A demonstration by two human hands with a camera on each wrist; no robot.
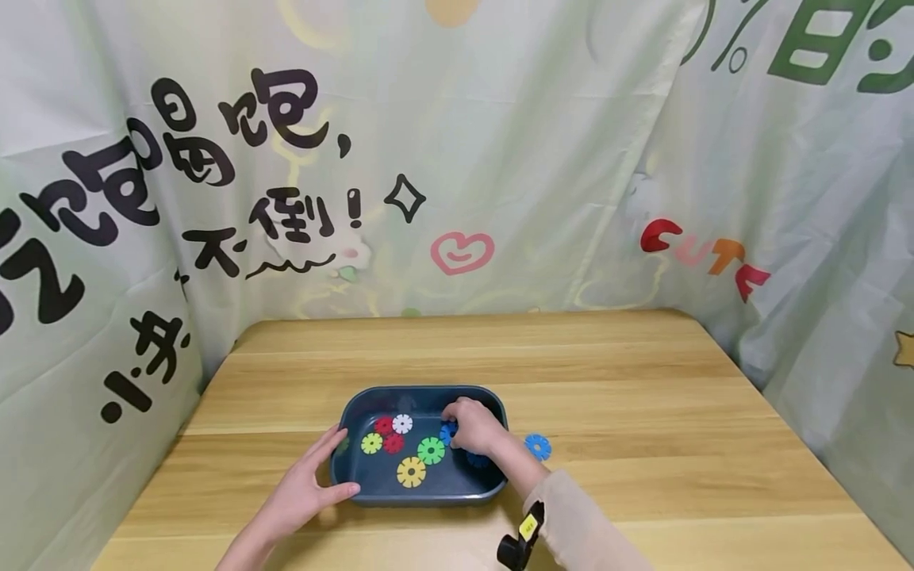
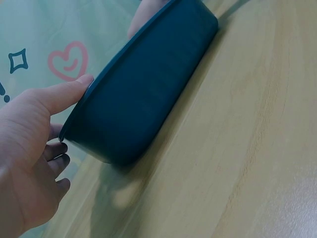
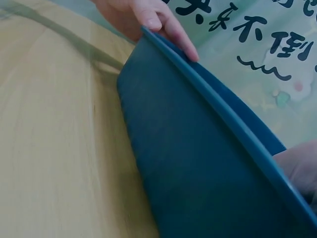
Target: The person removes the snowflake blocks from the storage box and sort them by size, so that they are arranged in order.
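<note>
A dark blue tray (image 1: 400,501) stands on the wooden table with several slotted plastic snowflake discs inside. My left hand (image 1: 303,488) spreads around its left near corner, thumb and fingers touching the rim; the left wrist view shows the thumb (image 2: 67,95) laid straight against it. Inside the tray's right part, my right hand (image 1: 477,428) has curled fingers and pinches a blue snowflake disc (image 1: 447,433), partly covered by the hand. Near it lie a green disc (image 1: 432,450) and a yellow disc (image 1: 411,472). The right wrist view shows little of the right hand (image 3: 300,166) beyond the rim.
Red discs (image 1: 393,443), a white disc (image 1: 403,423) and a yellow-green disc (image 1: 371,443) lie in the tray's left part. Another blue disc (image 1: 538,446) is on the table just right of the tray. Printed cloth (image 1: 543,198) hangs behind and beside the table.
</note>
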